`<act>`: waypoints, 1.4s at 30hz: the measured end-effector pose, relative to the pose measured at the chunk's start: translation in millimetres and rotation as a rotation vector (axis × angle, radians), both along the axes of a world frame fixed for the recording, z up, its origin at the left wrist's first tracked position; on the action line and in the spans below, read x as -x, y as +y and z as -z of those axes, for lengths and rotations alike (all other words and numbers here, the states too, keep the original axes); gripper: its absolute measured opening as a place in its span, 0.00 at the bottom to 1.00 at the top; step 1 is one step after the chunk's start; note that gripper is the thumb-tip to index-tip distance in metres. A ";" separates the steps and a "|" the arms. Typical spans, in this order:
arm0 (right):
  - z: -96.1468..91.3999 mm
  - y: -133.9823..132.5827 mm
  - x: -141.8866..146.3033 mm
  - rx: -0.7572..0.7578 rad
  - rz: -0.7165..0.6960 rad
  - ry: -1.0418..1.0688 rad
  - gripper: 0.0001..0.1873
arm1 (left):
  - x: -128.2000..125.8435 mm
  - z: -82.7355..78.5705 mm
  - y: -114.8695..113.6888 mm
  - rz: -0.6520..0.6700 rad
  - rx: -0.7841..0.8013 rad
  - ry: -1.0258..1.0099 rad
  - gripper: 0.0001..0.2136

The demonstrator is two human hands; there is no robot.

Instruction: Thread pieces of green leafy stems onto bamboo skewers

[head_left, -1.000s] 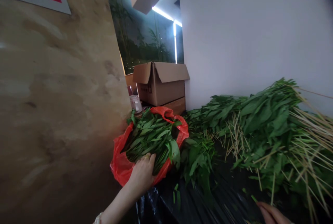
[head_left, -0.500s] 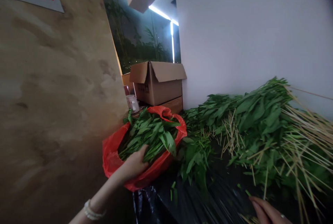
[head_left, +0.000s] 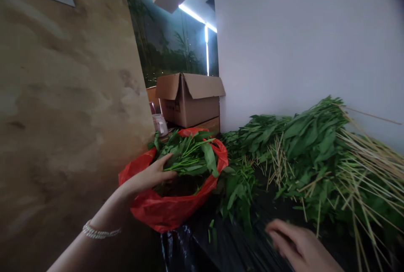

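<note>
A red plastic bag (head_left: 176, 211) stands with its mouth wide, holding a heap of leafy greens (head_left: 189, 154). Inside its rim, my left hand (head_left: 159, 171) has its thumb and fingers around a bunch of these long-leaved greens. My right hand (head_left: 293, 240) hovers low over a black plastic sheet (head_left: 227, 242), fingers curled and slightly blurred; whatever it may hold is hidden. Between the two hands, a small bunch of greens (head_left: 238, 192) lies on the sheet beside the bag.
On the right, a large pile of leafy greens (head_left: 318, 141) lies with pale cut stems (head_left: 372, 166) pointing outward. Behind the bag are a cardboard box (head_left: 192, 105) with raised flaps and a whitish jar (head_left: 160, 124). A mottled wall (head_left: 78, 116) borders the left.
My left hand has risen inside the bag, lifting and shifting the greens toward the back. My right hand has moved up and left; the green stem piece at its fingertips no longer shows.
</note>
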State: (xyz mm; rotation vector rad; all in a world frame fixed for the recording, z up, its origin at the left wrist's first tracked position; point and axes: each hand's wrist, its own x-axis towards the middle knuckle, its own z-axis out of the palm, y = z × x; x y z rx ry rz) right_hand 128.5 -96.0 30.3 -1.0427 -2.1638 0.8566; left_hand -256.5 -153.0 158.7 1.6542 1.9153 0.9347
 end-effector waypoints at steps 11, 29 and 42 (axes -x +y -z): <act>-70.4 12.8 199.3 1.068 -0.315 0.767 0.20 | -14.5 10.8 -5.3 0.143 -0.181 0.230 0.22; -56.1 16.9 195.5 1.144 -0.226 0.715 0.08 | 14.5 34.8 -51.8 -0.073 -0.215 0.450 0.24; -107.7 -22.5 102.9 0.914 -0.422 0.638 0.07 | -15.9 86.1 69.4 -0.024 -0.117 0.788 0.41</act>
